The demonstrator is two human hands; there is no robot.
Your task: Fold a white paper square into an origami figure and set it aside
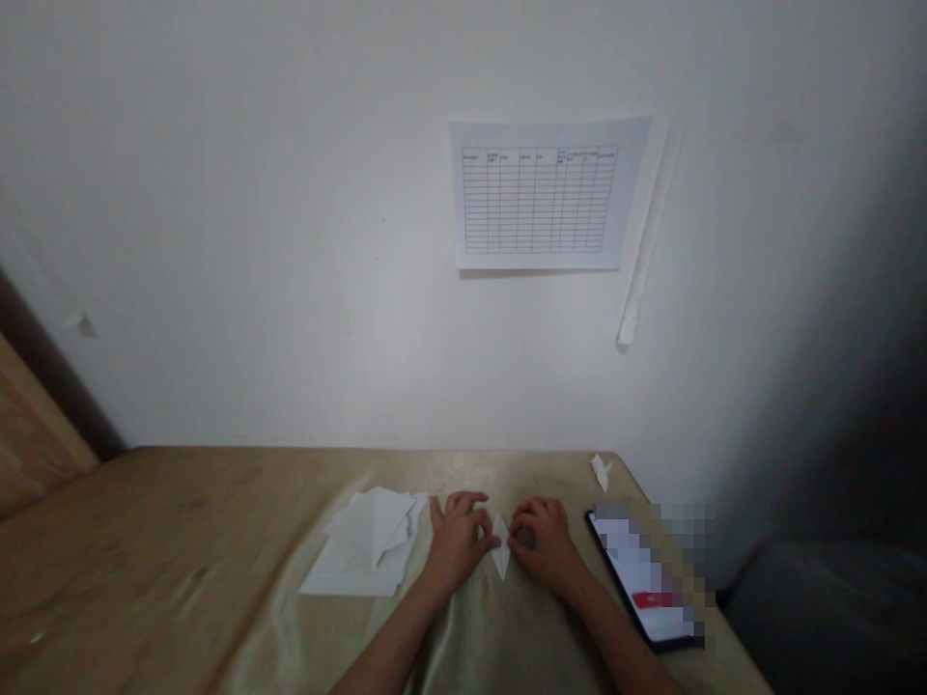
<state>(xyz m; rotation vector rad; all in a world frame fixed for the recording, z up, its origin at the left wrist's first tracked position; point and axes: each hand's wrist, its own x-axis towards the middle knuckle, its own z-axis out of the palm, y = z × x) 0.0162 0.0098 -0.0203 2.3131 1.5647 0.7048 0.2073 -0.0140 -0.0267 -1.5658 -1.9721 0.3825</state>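
Observation:
A small white folded paper (pixel 502 555), narrow and diamond-shaped, lies on the table between my hands. My left hand (pixel 462 536) pinches its left edge between thumb and index finger, the other fingers raised. On the opposite edge, my right hand (pixel 545 542) has thumb and index finger closed on the paper, its other fingers curled. Left of my left hand rests a loose pile of white paper sheets (pixel 348 569), some creased. A tiny folded paper figure (pixel 601 472) sits near the table's far right corner.
A smartphone (pixel 641 579) with a lit screen, partly blurred out, lies by the right edge. The table (pixel 181 560) has a shiny gold-brown cover and meets a white wall. A printed grid sheet (pixel 540 198) hangs there. Something dark stands at the right.

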